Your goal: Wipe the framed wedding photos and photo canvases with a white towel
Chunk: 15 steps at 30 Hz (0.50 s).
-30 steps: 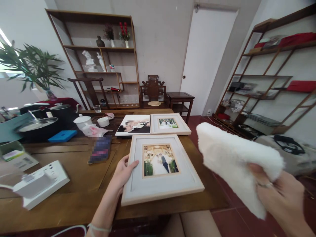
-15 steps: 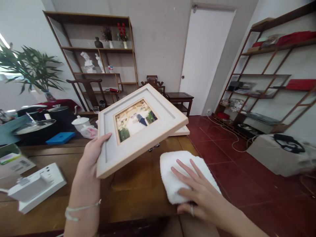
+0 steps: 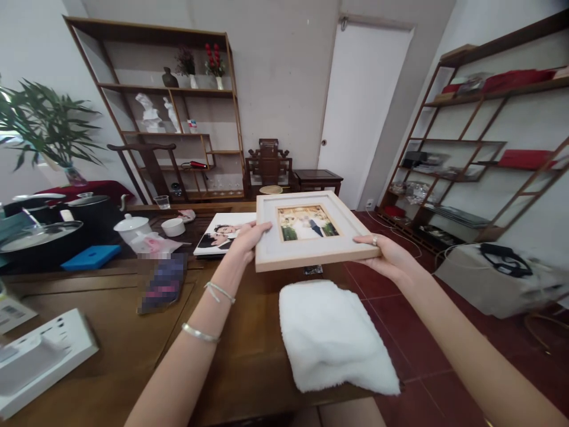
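A picture frame with a pale wooden edge and a small photo inside a white mat is held up over the far part of the table. My left hand grips its left side, thumb on the front. At the right corner my right hand is closed on it too, thumb over the front and fingers under. Nearer to me, a white fluffy cloth lies by the table's right edge, touched by neither hand. Behind my left hand a photo print lies flat, partly covered by the frame.
On the wooden table are a white power strip, a blue box, a white lidded pot, a small white cup and dark pans. Red floor tiles lie to the right, with shelves beyond.
My right hand has left the white cloth and taken hold of the frame's right corner. The frame has moved away and right, tilting flatter. The photo print behind it now shows.
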Motion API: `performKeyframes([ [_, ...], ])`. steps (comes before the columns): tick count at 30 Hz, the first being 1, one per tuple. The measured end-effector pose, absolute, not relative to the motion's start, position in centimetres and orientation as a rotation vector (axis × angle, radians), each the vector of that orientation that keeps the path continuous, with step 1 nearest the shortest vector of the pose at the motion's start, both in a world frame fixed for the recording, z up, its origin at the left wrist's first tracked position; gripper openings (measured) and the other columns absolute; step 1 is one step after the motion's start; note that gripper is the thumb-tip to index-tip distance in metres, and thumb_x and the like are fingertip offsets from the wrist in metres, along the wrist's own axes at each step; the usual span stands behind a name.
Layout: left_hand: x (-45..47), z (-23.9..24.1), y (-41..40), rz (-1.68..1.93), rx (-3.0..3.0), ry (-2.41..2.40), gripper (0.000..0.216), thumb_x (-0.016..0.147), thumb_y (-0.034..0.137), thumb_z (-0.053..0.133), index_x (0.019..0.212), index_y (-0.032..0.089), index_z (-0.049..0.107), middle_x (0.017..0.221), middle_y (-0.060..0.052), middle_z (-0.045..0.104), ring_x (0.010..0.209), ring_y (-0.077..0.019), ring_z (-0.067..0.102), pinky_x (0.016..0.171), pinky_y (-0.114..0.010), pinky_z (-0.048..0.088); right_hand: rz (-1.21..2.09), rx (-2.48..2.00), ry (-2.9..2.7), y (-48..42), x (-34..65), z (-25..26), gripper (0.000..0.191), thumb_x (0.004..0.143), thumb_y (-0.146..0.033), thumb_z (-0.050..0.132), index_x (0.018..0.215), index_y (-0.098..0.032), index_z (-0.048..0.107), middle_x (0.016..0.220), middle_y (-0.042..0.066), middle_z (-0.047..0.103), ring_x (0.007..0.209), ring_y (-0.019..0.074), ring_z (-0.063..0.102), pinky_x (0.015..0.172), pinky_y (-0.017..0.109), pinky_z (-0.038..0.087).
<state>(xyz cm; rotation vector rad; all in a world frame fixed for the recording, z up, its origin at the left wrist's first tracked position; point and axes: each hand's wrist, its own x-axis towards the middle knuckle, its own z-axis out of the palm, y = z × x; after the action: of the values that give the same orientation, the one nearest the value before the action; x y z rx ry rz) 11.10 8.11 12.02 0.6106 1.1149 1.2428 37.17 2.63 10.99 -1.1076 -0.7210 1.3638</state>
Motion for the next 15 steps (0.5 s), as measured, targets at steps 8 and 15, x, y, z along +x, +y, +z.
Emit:
performKeyframes([
  [8, 13.6, 6.5, 8.8, 1.084, 0.272, 1.02, 0.03, 0.088, 0.024, 0.05, 0.112, 0.007, 0.055, 0.11, -0.018, 0.059, 0.094, -0.0237, 0.063, 0.073, -0.034, 0.053, 1.257, -1.142, -0.54, 3.8, 41.3, 8.5, 0.032, 0.069, 0.001, 0.051, 0.097, -0.012, 0.054, 0.085, 0.01, 0.065, 0.075, 0.0221, 0.066, 0.063, 0.036, 0.061],
  [15, 17.1, 4.7, 11.2, 1.217, 0.146, 1.0, 0.033, 0.087, 0.031, 0.054, 0.117, 0.017, 0.053, 0.117, -0.009, 0.056, 0.098, -0.0211, 0.059, 0.081, -0.041, 0.05, 1.198, -1.165, -0.489, 4.0, 43.6, 8.4, 0.034, 0.067, 0.001, 0.052, 0.098, -0.012, 0.054, 0.091, 0.012, 0.065, 0.078, 0.0236, 0.066, 0.062, 0.037, 0.061],
])
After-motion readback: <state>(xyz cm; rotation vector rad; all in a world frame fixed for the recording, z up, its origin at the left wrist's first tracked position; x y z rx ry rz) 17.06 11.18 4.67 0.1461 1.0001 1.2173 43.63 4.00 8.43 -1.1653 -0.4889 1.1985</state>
